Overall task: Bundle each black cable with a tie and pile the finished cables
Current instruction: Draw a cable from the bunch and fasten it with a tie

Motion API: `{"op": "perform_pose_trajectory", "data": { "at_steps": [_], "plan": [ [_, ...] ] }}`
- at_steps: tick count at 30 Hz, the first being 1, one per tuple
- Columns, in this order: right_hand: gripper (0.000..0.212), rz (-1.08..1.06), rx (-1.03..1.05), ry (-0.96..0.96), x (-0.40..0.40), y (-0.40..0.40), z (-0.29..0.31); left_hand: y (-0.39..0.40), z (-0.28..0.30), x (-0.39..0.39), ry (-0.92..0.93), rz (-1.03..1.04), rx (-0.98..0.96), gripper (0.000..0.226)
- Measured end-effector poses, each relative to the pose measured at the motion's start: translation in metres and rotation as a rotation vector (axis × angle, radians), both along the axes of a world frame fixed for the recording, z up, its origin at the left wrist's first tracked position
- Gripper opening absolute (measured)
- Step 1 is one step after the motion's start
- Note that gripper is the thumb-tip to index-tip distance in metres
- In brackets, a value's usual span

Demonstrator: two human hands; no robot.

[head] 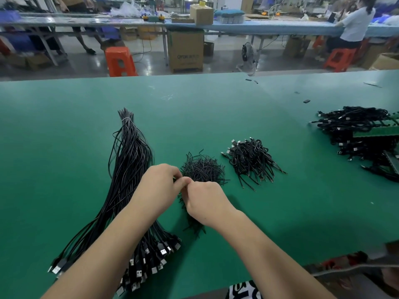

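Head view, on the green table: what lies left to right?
Long untied cable bundle → left hand → right hand, with the tie heap just beyond → small pile of bundled cables → large cable pile.

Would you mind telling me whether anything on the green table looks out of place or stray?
Only small things: a few dark loose bits lie scattered on the green table toward its far right, apart from every pile. The cable piles themselves look orderly.
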State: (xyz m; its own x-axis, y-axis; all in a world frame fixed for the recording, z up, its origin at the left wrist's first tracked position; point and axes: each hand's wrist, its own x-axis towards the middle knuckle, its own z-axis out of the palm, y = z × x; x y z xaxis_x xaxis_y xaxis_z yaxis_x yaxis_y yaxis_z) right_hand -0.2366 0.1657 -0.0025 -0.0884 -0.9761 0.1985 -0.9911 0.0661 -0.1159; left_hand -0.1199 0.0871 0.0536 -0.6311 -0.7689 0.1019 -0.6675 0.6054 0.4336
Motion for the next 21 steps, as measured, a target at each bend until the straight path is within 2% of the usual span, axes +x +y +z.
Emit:
{"op": "perform_pose_trajectory", "data": {
  "at_steps": [2, 6, 9, 13, 21],
  "plan": [
    [0.031, -0.028, -0.019, 0.028, 0.001, -0.001, -0.004, 0.001, 0.0, 0.001, -0.004, -0.003, -0.001, 0.017],
    [0.03, -0.033, -0.003, 0.058, 0.002, -0.001, -0.007, 0.003, -0.003, -0.001, -0.057, -0.025, -0.057, 0.015],
    [0.015, -0.018, -0.057, 0.119, 0.005, 0.002, 0.001, 0.006, -0.001, 0.0, -0.126, 0.002, -0.141, 0.015],
    [0.041, -0.07, -0.047, 0.087, 0.011, 0.005, 0.011, 0.012, -0.001, -0.004, -0.223, 0.009, -0.273, 0.016],
    [0.037, -0.141, -0.022, 0.115, 0.014, 0.006, 0.005, 0.01, -0.001, -0.007, -0.292, 0.024, -0.2, 0.014]
  ]
}}
